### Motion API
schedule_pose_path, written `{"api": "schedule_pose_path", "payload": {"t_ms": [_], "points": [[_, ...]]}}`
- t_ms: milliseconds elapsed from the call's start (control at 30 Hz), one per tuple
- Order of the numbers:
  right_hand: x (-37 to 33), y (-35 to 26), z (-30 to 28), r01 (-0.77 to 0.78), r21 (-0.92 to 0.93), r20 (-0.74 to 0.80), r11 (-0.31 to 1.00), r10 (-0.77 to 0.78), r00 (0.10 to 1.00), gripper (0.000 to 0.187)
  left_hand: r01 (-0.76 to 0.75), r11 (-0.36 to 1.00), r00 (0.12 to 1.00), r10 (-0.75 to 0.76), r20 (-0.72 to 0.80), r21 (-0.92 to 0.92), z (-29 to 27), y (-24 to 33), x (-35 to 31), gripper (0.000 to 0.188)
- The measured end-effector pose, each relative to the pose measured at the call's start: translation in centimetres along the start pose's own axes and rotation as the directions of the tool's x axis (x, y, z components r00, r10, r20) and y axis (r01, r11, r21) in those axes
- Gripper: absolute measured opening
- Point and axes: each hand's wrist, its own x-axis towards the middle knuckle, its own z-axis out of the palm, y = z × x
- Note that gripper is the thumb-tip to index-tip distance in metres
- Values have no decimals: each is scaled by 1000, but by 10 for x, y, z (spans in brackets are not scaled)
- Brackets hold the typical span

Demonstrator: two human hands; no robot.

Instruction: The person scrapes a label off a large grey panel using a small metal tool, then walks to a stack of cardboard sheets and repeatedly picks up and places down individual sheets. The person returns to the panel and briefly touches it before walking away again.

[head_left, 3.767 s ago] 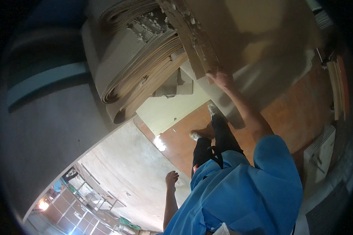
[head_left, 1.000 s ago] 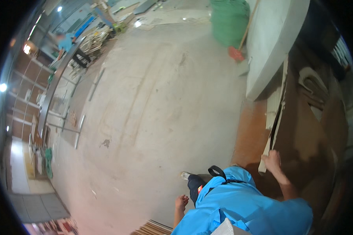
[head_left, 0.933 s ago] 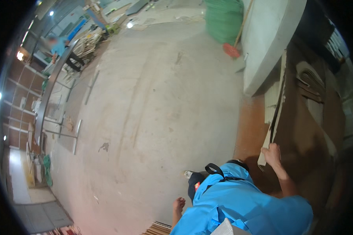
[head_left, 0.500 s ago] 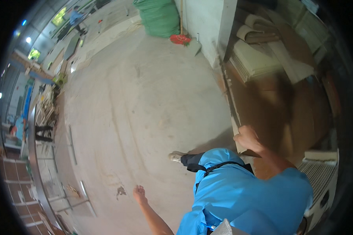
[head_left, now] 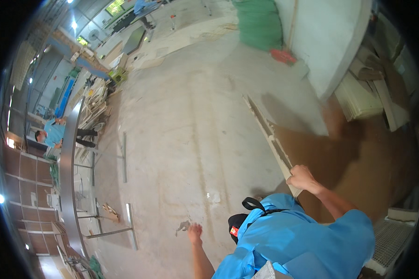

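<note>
Gripped in the right hand (head_left: 302, 179), fingers closed tight around the near end of a ragged, light-colored edge: one large brown cardboard sheet (head_left: 354, 162), just beside the body on the right-hand side. Ragged edge straight and slanting, aimed forward and a little left, away from the grip and out over the concrete floor (head_left: 186, 139); right end lost in shadow, making the sheet's longer axis impossible to tell. Well apart from it, over the floor to the left, one left hand (head_left: 195, 234), fingers loosely curled and slightly spread. On the blue shirt (head_left: 302, 242) at the waist, one black strap (head_left: 253, 203) and, near it, one small red label (head_left: 234, 231), its marking too small to read. Farther off, one co-worker (head_left: 56, 132) behind a long dark-topped table (head_left: 70, 172) at left and a second co-worker (head_left: 143, 7) far ahead, two in all. Near the white wall (head_left: 328, 42), one bulging green sack (head_left: 260, 23) and one red broom head (head_left: 283, 56). Beyond the sheet at right, one stack of pale yellow panels (head_left: 356, 97) beside folded brown cardboard (head_left: 368, 67).
</note>
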Motion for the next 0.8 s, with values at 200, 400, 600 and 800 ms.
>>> {"api": "schedule_pose_path", "payload": {"t_ms": [200, 400, 600, 800], "points": [[90, -166, 65, 61, 13, -68, 998, -60, 996, 31, 543, 837, 831, -546, -105, -65, -130, -65, 38, 27], [169, -317, 120, 96, 153, -248, 984, -56, 967, 34, 562, 804, 789, -592, -165, -197, -207, 26, 142, 32], [257, -433, 133, -21, 348, -355, 937, 152, 923, 35, 291, 957, 956, -291, 31, -9, -197, 218, 352, 42], [381, -528, 140, -99, 392, -399, 915, 266, 878, 36, 146, 974, 978, -168, 122, 172, -113, 415, 543, 49]]}}
